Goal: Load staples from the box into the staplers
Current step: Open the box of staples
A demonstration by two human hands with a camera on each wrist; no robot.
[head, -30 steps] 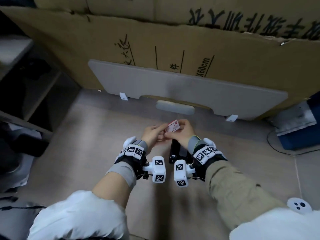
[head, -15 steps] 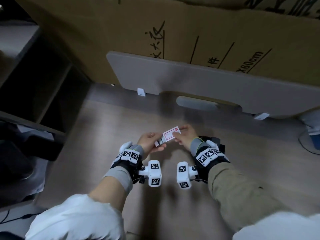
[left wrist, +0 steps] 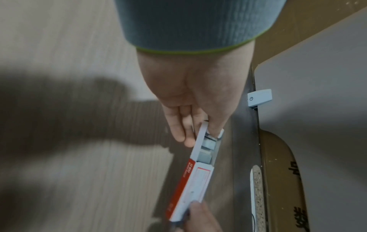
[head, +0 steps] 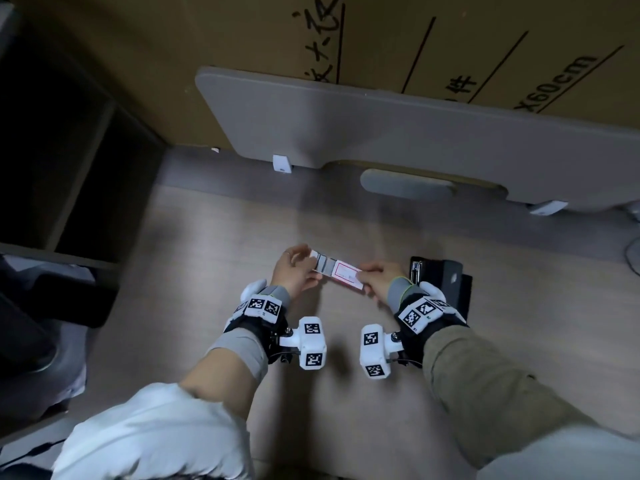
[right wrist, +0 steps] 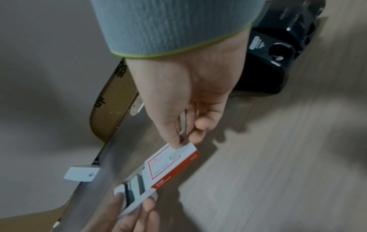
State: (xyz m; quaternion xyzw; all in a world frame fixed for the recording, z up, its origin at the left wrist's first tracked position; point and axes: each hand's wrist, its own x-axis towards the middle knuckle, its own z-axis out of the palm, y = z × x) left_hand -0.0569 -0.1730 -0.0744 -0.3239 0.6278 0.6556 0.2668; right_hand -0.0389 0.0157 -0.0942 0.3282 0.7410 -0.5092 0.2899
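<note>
Staple box (head: 337,271) in air between hands, long axis left-right: left hand (head: 294,271) pinches pulled-out tray end, right hand (head: 379,280) pinches sleeve (right wrist: 168,163). Staple strips (left wrist: 206,150) exposed nearer left hand; stapler (head: 441,278) on table just beyond right wrist

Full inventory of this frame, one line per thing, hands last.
staple box sleeve: 1, white and red, held above the floor between both hands
inner tray: 1, white, slid partly out of the sleeve's left end
staple strips: several, grey, lying in the tray; exact count unclear
stapler: 1 seen, black, on the floor by the right wrist
grey board: 1, leaning on the cardboard
cardboard: brown, printed, at the back
clips: 2, white, at the board's lower edge
floor: light wood
left hand: pinches the tray
right hand: pinches the sleeve
</note>
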